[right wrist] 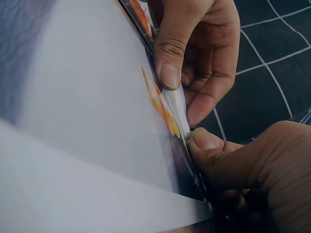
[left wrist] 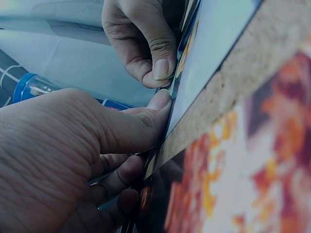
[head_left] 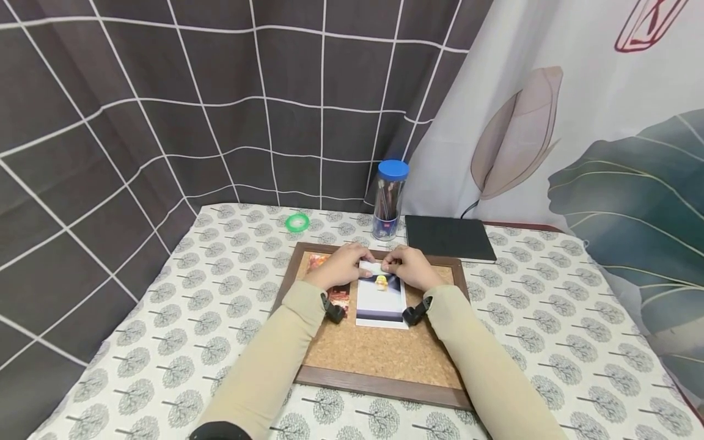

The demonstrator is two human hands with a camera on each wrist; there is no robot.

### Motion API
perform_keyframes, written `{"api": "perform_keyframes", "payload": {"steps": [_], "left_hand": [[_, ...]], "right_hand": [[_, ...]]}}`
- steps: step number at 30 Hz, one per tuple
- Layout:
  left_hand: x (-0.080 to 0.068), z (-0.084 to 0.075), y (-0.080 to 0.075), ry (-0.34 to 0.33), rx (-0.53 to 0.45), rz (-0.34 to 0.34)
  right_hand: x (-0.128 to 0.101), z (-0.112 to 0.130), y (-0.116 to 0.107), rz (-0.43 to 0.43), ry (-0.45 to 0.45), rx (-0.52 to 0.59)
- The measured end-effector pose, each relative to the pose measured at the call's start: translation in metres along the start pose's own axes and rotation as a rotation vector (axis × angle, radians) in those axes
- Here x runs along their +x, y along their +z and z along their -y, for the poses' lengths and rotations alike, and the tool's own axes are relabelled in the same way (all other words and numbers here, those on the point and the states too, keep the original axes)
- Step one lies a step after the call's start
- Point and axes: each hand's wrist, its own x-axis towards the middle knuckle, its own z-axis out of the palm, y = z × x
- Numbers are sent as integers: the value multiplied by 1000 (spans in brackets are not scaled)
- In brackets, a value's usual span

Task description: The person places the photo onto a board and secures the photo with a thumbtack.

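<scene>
A white photo card (head_left: 382, 305) with a dark band and a small yellow figure lies upright on a brown-framed cork board (head_left: 379, 357). Across its top edge runs a narrow pale strip (head_left: 376, 267). My left hand (head_left: 343, 266) pinches the strip's left end between thumb and fingers. At the other end, my right hand (head_left: 411, 267) pinches it with thumb and forefinger. In the right wrist view, the pale strip (right wrist: 177, 104) shows beneath the left thumb. A red and orange picture (head_left: 339, 298) lies on the cork, partly under my left forearm.
Behind the board stands a clear tube (head_left: 388, 201) with a blue lid and thin sticks inside. A green tape roll (head_left: 289, 225) lies at the back left. A flat black pad (head_left: 450, 237) lies at the back right, near the curtain (head_left: 291, 134).
</scene>
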Motion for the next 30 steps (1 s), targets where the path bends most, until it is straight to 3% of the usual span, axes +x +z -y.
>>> {"api": "perform_keyframes", "payload": {"steps": [13,30], "left_hand": [[0,-4,-3,-30,-22,24],[-1,-2,-1,-14,-26,12]], "right_hand": [[0,7,-1,-6,32,-37],[5,11,2,34,93,-29]]}}
